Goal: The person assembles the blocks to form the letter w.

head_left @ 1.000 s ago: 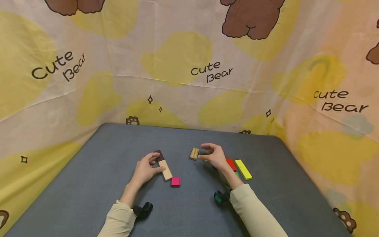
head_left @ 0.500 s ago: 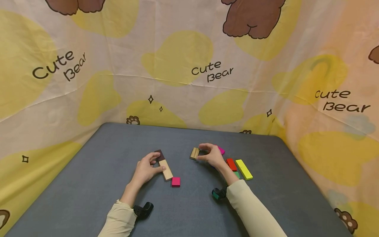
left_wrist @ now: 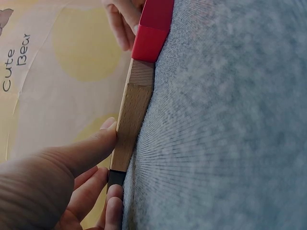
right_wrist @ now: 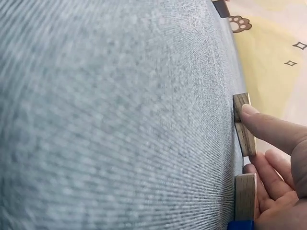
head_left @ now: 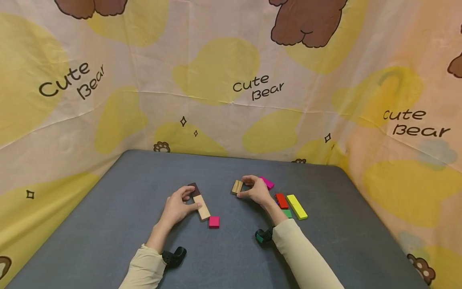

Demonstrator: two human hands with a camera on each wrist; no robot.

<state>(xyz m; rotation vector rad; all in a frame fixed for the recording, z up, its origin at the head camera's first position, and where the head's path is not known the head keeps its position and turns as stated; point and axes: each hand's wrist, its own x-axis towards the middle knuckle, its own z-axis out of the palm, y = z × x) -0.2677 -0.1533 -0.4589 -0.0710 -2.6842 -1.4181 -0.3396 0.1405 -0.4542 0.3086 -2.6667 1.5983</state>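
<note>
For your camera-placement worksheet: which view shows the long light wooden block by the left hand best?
The head view: the light wooden block lies whole beside the left hand. The left wrist view shows only its edge; the right wrist view does not show it.

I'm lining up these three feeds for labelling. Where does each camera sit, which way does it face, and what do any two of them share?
Head: worn on the head, looking forward and down at the grey table; both forearms, left hand and right hand show.
Left wrist: low at the table, looking along the long pale wooden block to the red block; thumb and fingers show.
Right wrist: low at the table, facing the small striped wooden block; fingertips show.
Shared: head and left wrist both show the pale block.
</note>
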